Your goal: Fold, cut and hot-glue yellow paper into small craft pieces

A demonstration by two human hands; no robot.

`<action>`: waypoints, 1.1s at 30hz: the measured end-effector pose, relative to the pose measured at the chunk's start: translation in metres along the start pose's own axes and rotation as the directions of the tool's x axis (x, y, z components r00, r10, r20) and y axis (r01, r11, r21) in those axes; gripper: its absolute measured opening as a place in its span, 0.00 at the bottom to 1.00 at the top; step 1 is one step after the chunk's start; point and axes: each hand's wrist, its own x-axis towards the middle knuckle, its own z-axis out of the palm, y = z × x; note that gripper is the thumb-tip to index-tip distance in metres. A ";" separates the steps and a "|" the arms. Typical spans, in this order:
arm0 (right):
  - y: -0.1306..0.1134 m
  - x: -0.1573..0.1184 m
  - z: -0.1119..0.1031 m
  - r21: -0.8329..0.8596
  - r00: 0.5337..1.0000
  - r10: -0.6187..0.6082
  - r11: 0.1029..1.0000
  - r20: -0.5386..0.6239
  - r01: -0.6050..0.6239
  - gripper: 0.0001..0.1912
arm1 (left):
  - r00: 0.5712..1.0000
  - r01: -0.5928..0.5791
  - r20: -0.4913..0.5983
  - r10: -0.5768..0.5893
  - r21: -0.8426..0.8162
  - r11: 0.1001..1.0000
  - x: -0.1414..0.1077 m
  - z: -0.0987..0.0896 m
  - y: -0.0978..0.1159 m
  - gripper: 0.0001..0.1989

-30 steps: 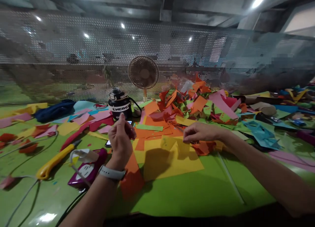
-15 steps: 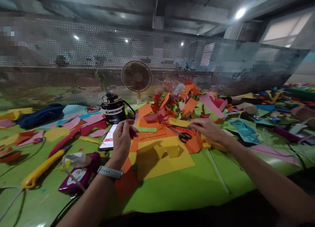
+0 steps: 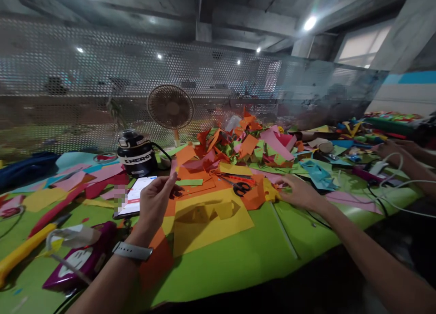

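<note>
My left hand, wearing a pale watch band, is raised beside the phone. Its fingers are curled in; what they hold, if anything, is too small to tell. A green paper strip lies just right of its fingertips. My right hand reaches in with its fingers apart beside the yellow glue gun; firm contact is unclear. Black-handled scissors lie left of the gun on orange paper. Nearer me, a folded yellow piece rests on a yellow sheet.
A black bottle and a fan stand behind my left hand. Paper scraps are piled at the back. A purple power strip and a yellow-handled knife lie left. Another person's hands are at far right.
The view has turned to the right. My right hand has moved from above the scissors to beside the glue gun, and its fingers have spread. Another person's hands have come into view.
</note>
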 end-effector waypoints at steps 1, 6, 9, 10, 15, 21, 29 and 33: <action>0.000 -0.001 0.001 -0.049 1.000 -0.011 0.999 0.028 0.013 0.19 | 1.000 0.002 0.003 -0.002 -0.005 1.000 0.000 0.000 0.001 0.16; -0.011 -0.002 0.005 -0.170 0.986 0.004 0.985 0.165 0.024 0.19 | 0.962 0.090 0.245 -0.122 0.140 0.986 0.000 -0.004 0.006 0.20; -0.015 -0.001 0.008 -0.169 0.986 0.005 0.985 0.164 0.023 0.15 | 0.864 -0.035 0.477 -0.158 0.370 0.929 0.000 -0.008 0.007 0.23; -0.015 -0.001 0.010 -0.165 0.990 0.000 0.986 0.143 0.024 0.15 | 0.844 -0.115 0.520 -0.133 0.416 0.902 0.000 -0.009 0.006 0.25; 0.001 -0.001 0.022 -0.123 0.993 -0.023 0.992 -0.112 0.009 0.21 | 0.732 -0.384 0.681 0.002 0.410 0.827 -0.005 -0.010 -0.002 0.29; 0.014 -0.003 0.028 -0.114 0.942 -0.005 0.993 -0.336 -0.035 0.14 | 0.687 -0.402 0.727 -0.008 0.389 0.829 -0.018 0.004 -0.007 0.21; -0.008 -0.010 0.022 -0.106 0.919 -0.106 0.992 -0.381 0.070 0.15 | 0.846 -0.349 0.504 0.174 0.278 0.895 -0.026 0.016 0.003 0.13; -0.028 -0.007 0.015 -0.094 0.880 -0.184 0.983 -0.438 0.159 0.16 | 0.862 -0.318 0.485 0.148 0.290 0.903 -0.025 0.026 0.018 0.12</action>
